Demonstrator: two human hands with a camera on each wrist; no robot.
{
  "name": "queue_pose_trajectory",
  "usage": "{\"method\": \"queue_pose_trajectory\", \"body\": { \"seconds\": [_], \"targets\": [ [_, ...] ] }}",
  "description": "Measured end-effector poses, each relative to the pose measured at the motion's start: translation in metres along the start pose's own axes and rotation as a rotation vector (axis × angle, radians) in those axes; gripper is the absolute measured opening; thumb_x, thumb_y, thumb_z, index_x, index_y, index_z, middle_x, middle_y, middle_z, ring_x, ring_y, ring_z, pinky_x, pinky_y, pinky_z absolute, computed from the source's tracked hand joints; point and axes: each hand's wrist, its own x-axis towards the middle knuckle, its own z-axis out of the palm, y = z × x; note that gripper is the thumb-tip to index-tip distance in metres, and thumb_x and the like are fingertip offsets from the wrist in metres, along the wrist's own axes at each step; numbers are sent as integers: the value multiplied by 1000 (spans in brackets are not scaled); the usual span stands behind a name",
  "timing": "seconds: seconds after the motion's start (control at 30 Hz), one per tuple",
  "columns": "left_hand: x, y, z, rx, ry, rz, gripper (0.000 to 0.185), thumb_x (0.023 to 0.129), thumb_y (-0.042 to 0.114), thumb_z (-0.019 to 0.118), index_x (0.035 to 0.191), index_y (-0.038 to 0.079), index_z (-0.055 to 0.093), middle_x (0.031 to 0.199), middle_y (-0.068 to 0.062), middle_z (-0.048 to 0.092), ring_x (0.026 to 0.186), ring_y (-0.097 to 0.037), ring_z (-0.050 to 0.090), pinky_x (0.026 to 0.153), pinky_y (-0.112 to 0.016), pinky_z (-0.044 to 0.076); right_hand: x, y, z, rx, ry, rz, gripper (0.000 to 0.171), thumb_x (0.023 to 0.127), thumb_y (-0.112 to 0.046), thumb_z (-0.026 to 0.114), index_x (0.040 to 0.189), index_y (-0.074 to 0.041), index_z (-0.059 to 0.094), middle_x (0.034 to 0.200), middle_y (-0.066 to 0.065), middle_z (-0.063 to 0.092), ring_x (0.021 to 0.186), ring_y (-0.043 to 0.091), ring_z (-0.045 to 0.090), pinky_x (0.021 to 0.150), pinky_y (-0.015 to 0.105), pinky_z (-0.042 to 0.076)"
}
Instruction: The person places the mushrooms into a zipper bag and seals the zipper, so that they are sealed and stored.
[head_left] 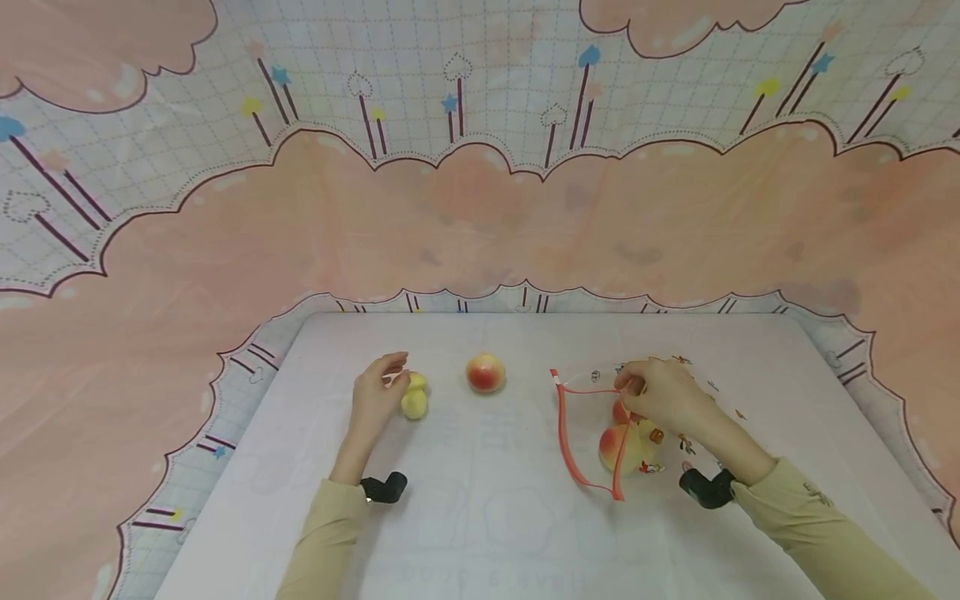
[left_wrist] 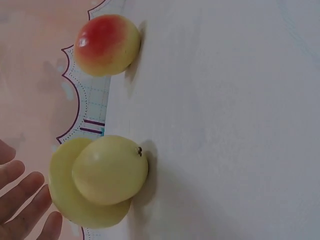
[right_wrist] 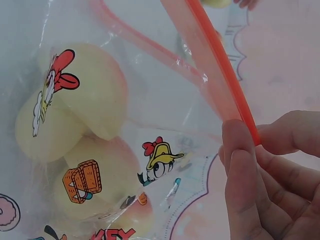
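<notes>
Pink cloud shapes and little stars on sticks cover the backdrop (head_left: 480, 217) that rises behind a white tabletop (head_left: 480, 517), and the same printed cloth runs out from under the tabletop's edges.

On the right side lies a clear zip bag (head_left: 622, 433) with an orange-red zip strip (right_wrist: 220, 70). Cartoon prints dot its plastic: duck figures, a small orange basket, a doughnut shape, and at the lower edge the red letters "KEY", the rest of the word cut off by the frame. Inside the bag sit pale yellow fruits (right_wrist: 75, 130), one with a red blush.

The right hand (head_left: 660, 393) rests at the bag's mouth, its wrist bent over the plastic, thumb and fingers (right_wrist: 240, 165) curled together and pinching the zip strip at the bag's upper edge. A tan sleeve covers the forearm, with a black wrist strap just above the cuff.

The left hand (head_left: 378, 392) lies near the tabletop's middle, fingers loosely straight and spread, holding nothing, just beside a pale yellow fruit (left_wrist: 110, 170) that sits against a second yellow piece (left_wrist: 75, 200) behind it. Whether the fingertips touch the fruit cannot be told. A red-and-yellow peach (head_left: 485, 372) stands apart between the two hands.
</notes>
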Motion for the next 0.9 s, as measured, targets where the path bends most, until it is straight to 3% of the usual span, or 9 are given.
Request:
{"method": "queue_pose_trajectory", "body": {
  "seconds": [0.23,0.47,0.9],
  "targets": [
    [3,-9,-3,46,-35,-26,37,88,11,64,123,1,62,121,-21,64,112,-36,61,93,-49,50,0,0,0,7,-4,-6,18,86,-9,64,102,0,67,78,6,63,59,12,60,51,26,46],
    [3,-19,-3,127,-168,-76,45,89,20,65,130,3,56,128,-23,58,118,-38,55,98,-52,44,-1,-1,0,22,-19,-11,19,85,-7,62,102,0,66,79,6,63,60,13,61,51,26,47],
    [5,-24,-3,104,-232,-165,52,91,30,63,134,3,52,131,-24,57,116,-40,58,98,-50,47,0,1,1,28,-22,-32,18,84,-6,63,101,1,66,78,6,63,61,12,62,52,26,47]
  ]
}}
